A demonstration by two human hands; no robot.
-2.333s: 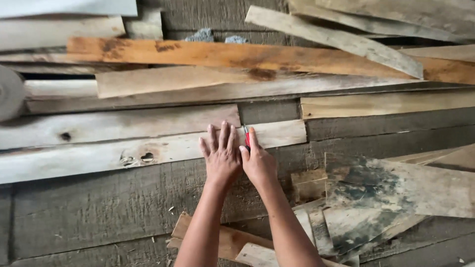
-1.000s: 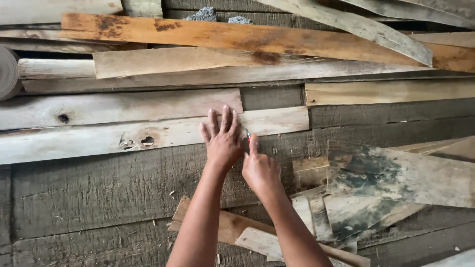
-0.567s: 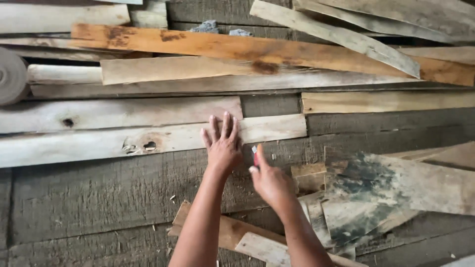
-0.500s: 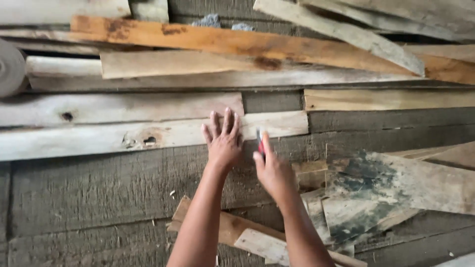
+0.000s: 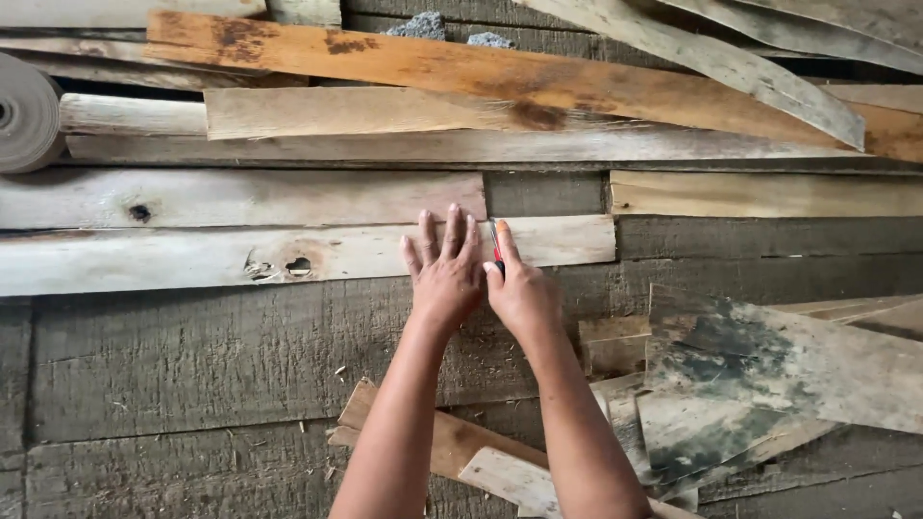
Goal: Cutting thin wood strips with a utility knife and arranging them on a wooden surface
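Left hand [image 5: 444,274] flat, fingers spread, pressing down on the pale plank [image 5: 288,255] near its right end. Right hand [image 5: 519,288] is closed around a small red-handled tool [image 5: 495,248] (pencil or blade, can't tell which), forefinger laid along it, tip on the same plank just beside the left fingertips.

Risks, as I read it:
- tool tip sits nearly touching the left fingers; a slip sideways lands on them
- plank lies loose on the weathered grey boards [image 5: 240,356], only palm pressure pins it, so it could skate or pivot and spoil the line
- knot hole [image 5: 298,266] and cracked patch left of the hands: weak grain, may split

Around: second pale plank [image 5: 240,197] touching above, long orange-stained board [image 5: 500,77] further up, roll of sanding paper [image 5: 24,113] at far left edge. Offcuts [image 5: 452,442] under the forearms and a stained dark panel [image 5: 760,370] to the right crowd the near side, little elbow room there
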